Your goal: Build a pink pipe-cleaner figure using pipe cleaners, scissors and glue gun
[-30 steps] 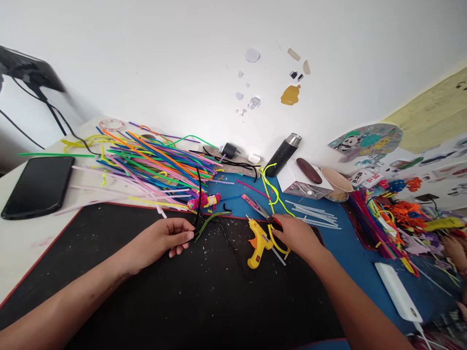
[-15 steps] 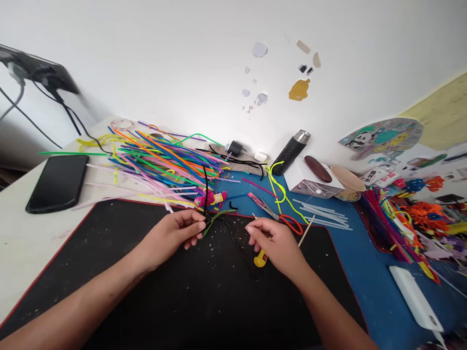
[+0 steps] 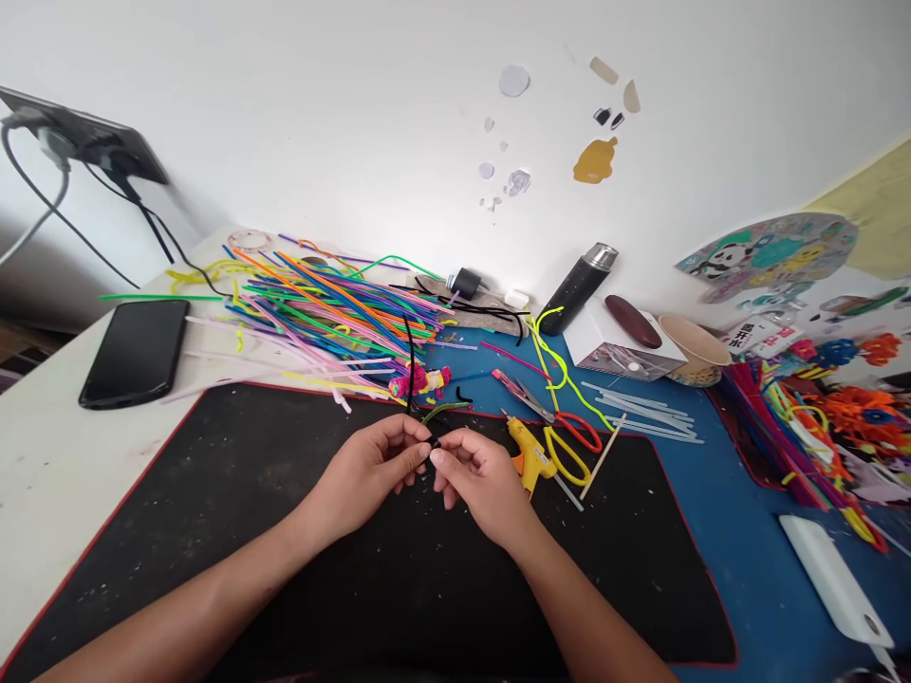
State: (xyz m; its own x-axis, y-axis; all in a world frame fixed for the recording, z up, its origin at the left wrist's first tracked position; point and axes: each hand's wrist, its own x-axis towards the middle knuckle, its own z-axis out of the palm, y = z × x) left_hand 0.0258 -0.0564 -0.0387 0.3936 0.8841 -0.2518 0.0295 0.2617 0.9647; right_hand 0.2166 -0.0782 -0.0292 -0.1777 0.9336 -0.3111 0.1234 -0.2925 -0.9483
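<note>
My left hand (image 3: pixel 370 470) is closed in a pinch on a black pipe cleaner (image 3: pixel 411 360), whose long end stands up above the fingers. Fingertip to fingertip with it, my right hand (image 3: pixel 484 479) pinches a short black part of what looks like the same pipe cleaner; the fingers hide most of that spot. Just beyond my hands lie a bent green strand (image 3: pixel 445 409) and a small pink, yellow and white bundle (image 3: pixel 419 381) of wound pipe cleaners. To the right of my right hand, a yellow glue gun (image 3: pixel 531 455) rests beside scissors (image 3: pixel 580 433) with red and yellow handles.
A black mat (image 3: pixel 370 588) lies under my hands. Behind it spreads a heap of coloured pipe cleaners (image 3: pixel 342 304), with a phone (image 3: pixel 135 351) at left. Rightward are a wooden stick (image 3: pixel 604 457), clear glue sticks (image 3: pixel 641 410), a black flask (image 3: pixel 578 292) and a box (image 3: pixel 612 353).
My right hand has moved left from over the glue gun to meet my left hand at the black pipe cleaner. The glue gun now shows uncovered. The view has shifted slightly.
</note>
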